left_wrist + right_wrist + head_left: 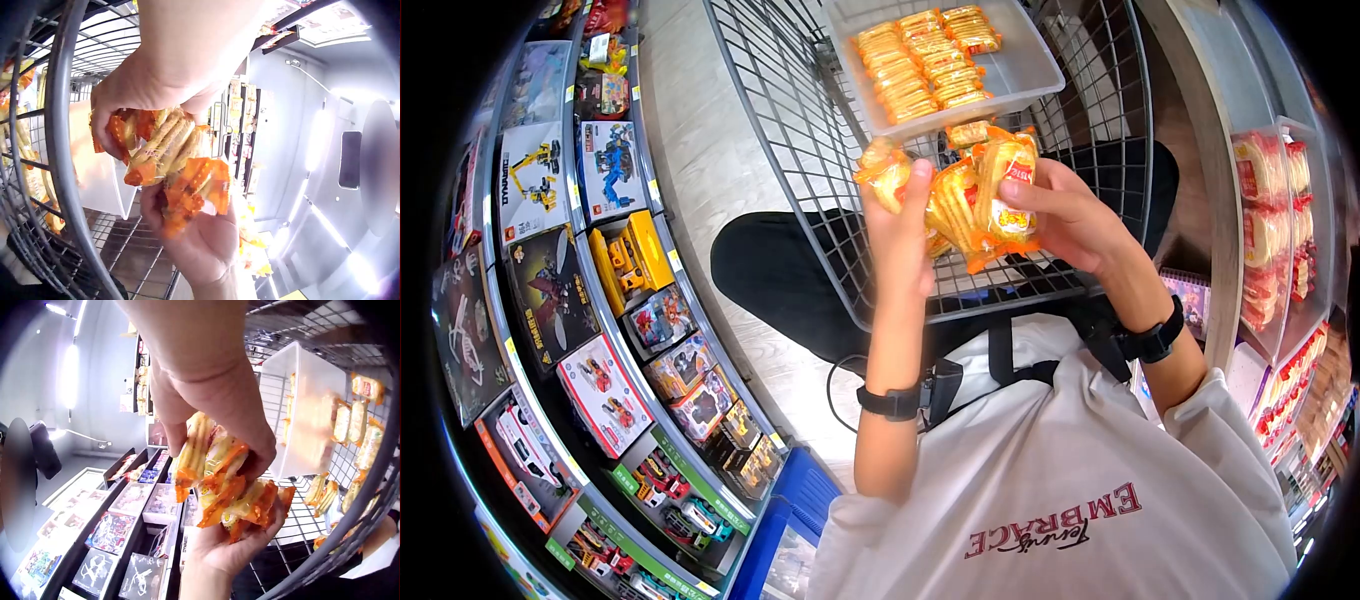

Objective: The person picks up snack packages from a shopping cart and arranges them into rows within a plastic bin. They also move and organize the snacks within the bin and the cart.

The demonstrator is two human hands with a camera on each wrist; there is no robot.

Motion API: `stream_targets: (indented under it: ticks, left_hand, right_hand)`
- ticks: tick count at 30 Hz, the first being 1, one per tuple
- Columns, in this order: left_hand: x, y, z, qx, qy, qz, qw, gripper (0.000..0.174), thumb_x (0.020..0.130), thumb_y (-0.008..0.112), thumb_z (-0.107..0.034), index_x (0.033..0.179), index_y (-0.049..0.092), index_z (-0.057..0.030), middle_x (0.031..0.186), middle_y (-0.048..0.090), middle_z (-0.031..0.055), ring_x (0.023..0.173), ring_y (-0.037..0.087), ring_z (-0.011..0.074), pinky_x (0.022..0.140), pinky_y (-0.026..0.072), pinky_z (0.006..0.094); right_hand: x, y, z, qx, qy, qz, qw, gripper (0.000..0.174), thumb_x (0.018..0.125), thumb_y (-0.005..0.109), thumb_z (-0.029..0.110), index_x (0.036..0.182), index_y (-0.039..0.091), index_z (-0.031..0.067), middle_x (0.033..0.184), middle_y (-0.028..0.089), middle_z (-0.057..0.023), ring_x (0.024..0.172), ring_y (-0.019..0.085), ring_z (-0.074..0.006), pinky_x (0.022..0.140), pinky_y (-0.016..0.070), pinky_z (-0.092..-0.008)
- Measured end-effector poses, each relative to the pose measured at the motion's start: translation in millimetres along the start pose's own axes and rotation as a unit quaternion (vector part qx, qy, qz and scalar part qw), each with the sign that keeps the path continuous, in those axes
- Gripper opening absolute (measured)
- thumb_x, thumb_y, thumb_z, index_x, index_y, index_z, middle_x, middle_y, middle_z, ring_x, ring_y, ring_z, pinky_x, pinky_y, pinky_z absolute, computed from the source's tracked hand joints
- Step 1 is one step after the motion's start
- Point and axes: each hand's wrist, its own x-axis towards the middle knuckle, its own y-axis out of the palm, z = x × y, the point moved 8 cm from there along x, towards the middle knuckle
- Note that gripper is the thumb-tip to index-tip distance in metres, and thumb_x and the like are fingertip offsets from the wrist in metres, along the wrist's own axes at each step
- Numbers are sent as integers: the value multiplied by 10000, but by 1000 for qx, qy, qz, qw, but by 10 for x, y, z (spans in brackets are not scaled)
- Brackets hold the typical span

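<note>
Left hand [895,235] and right hand [1078,218] grip yellow snack packets [956,203] with crinkled orange ends.

In the head view, the top edge cuts off the clear box [1022,68] and the cart [1149,120]. Snack packs [1008,165] hide most fingers of the left hand [900,235]. The right hand [1080,220] covers bits too. Tiny words on the toy boxes [605,395] are too small to read.

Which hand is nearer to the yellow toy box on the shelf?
Left. The left hand grips the orange-wrapped packets on the side towards the yellow toy box; the right hand holds them on the far side. Neither touches the box.
</note>
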Motion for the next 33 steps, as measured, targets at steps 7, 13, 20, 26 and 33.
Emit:
stream_targets:
  ticks: [7, 13, 20, 26, 33]
  left_hand:
    - [-4, -9, 29, -49, -14, -23, 998, 540, 889, 721, -161, 1330, 430, -49, 1186, 557, 77, 1057, 564, 156, 914, 471, 312]
    - [28, -93, 86, -33, -4, -73, 997, 510, 898, 712, -161, 1308, 433, -43, 1176, 563, 88, 1053, 567, 163, 908, 471, 317]
    - [37, -284, 209, -36, 35, -148, 988, 498, 1024, 397, -485, 1236, 443, -37, 1102, 601, 126, 977, 622, 225, 869, 520, 389]
    - [-46, -124, 37, -108, 83, -133, 982, 425, 1038, 290, -384, 1195, 484, -40, 1165, 560, 123, 1034, 588, 231, 918, 485, 367]
    - [-93, -75, -87, 119, 157, -88, 977, 332, 1011, 514, -281, 1214, 508, -18, 1198, 532, 129, 1129, 493, 215, 983, 379, 341]
  right_hand:
    - [-10, -13, 4, 29, -24, -19, 999, 475, 923, 663, 237, 1285, 509, -31, 1240, 607, -111, 1142, 599, -192, 993, 473, -386]
    - [-51, 99, -100, 68, 5, 36, 997, 502, 932, 640, 201, 1343, 471, -32, 1283, 588, -98, 1194, 559, -182, 1040, 423, -369]
    - [-49, 111, -275, 56, 58, 70, 994, 694, 904, 668, 147, 1485, 311, 21, 1384, 504, -79, 1263, 497, -178, 1067, 391, -360]
    - [-82, 203, -167, 1, 34, 101, 994, 782, 884, 691, 153, 1522, 251, 47, 1407, 480, -75, 1278, 486, -181, 1052, 416, -346]
    - [-113, 104, -214, -9, 37, 81, 996, 864, 768, 788, 78, 1481, 305, 11, 1391, 487, -94, 1251, 504, -163, 1044, 424, -336]
